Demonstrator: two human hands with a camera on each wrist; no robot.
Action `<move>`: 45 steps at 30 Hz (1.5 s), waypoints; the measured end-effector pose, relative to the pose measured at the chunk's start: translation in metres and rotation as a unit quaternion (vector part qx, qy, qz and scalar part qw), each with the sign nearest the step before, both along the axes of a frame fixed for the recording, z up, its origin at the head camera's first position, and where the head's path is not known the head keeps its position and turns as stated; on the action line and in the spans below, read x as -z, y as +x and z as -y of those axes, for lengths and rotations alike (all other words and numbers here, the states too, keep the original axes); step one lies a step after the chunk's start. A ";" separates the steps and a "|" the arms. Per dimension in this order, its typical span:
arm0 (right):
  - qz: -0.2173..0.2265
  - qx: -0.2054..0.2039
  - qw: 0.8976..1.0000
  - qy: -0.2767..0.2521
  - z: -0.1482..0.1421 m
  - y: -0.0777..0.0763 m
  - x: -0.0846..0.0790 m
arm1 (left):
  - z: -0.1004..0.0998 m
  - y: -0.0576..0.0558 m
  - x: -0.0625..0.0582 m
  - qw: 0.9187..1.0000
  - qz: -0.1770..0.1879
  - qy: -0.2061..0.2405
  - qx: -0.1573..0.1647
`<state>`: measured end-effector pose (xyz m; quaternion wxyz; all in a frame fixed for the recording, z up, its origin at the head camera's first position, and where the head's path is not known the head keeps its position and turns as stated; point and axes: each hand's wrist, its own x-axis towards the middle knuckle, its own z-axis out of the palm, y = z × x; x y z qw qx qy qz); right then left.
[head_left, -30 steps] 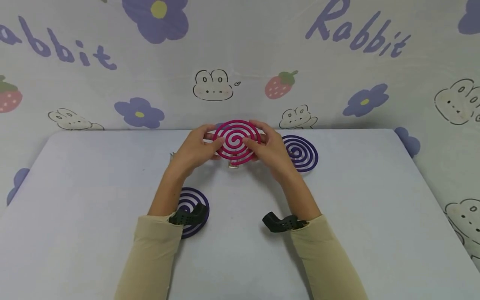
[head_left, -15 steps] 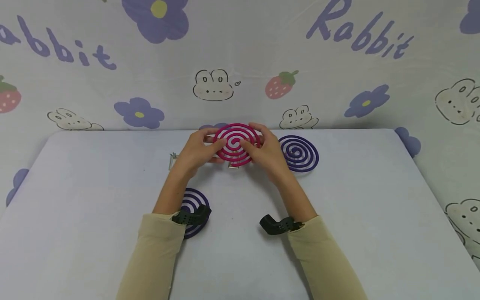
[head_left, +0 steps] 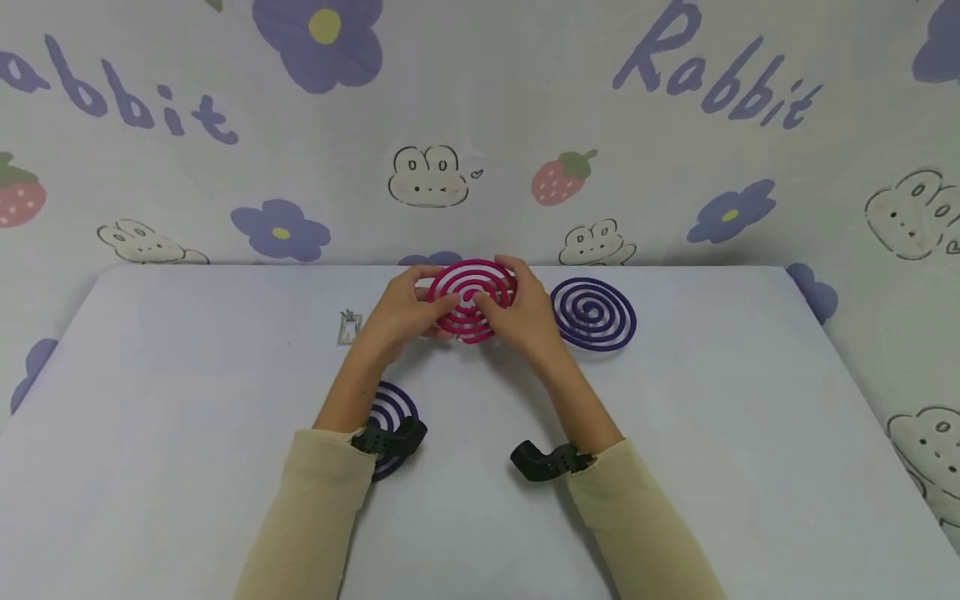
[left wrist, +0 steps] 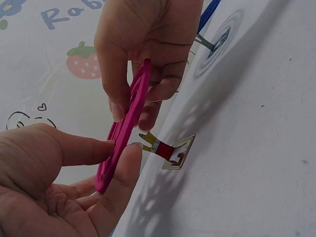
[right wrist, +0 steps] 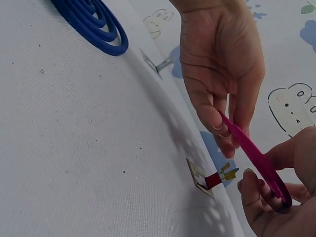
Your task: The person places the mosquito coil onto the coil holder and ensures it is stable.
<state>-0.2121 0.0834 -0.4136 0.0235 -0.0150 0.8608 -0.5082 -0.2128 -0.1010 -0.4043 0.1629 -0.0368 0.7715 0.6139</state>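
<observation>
Between my two hands I hold a pink mosquito coil (head_left: 469, 297), tilted and raised off the table. My left hand (head_left: 405, 313) pinches its left edge with thumb and fingers, and my right hand (head_left: 525, 313) pinches its right edge. Just beneath the coil, a small metal coil stand (left wrist: 178, 152) lies flat with its forked tab sticking up. In the left wrist view a narrow gap shows between coil and tab. From the head view that stand is almost wholly hidden behind the coil.
A dark blue coil (head_left: 592, 312) sits on its own stand at right. Another blue coil (head_left: 397, 392) lies nearer, partly under my left forearm. One more metal stand (head_left: 342, 328) is left of my left hand. A printed cloth wall (head_left: 480, 225) rises behind the table.
Both hands have lowered the pink coil slightly toward the stand, which it now covers from above. The left arm has shifted right, exposing more of the left stand. The head view has tilted slightly.
</observation>
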 end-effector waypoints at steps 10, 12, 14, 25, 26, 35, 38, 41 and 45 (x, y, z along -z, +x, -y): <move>0.024 0.022 0.999 0.016 -0.001 0.013 0.014 | -0.003 0.005 0.017 0.999 0.044 -0.011 0.013; 0.024 0.022 0.999 0.014 0.000 0.013 0.013 | -0.003 0.005 0.016 0.999 0.046 -0.012 0.012; 0.023 0.019 0.999 0.013 0.001 0.013 0.013 | -0.003 0.005 0.016 0.999 0.045 -0.012 0.011; 0.015 0.017 1.000 0.007 0.003 0.006 0.014 | -0.001 0.001 0.013 1.000 0.028 -0.005 0.006; 0.016 0.019 1.000 0.002 0.003 0.005 0.014 | -0.001 0.000 0.013 1.000 0.025 -0.007 0.005; 0.028 0.047 0.997 -0.052 0.006 0.000 0.017 | -0.002 -0.001 0.011 1.000 0.010 -0.019 -0.001; 0.032 0.051 0.996 -0.062 0.006 -0.002 0.017 | -0.003 -0.001 0.008 1.000 0.009 -0.021 -0.002; 0.035 0.053 0.996 -0.069 0.006 -0.004 0.017 | -0.003 -0.001 0.005 1.000 0.007 -0.019 -0.001; 0.041 0.055 0.995 -0.075 0.007 -0.005 0.018 | -0.002 -0.001 0.005 1.000 0.003 -0.019 0.000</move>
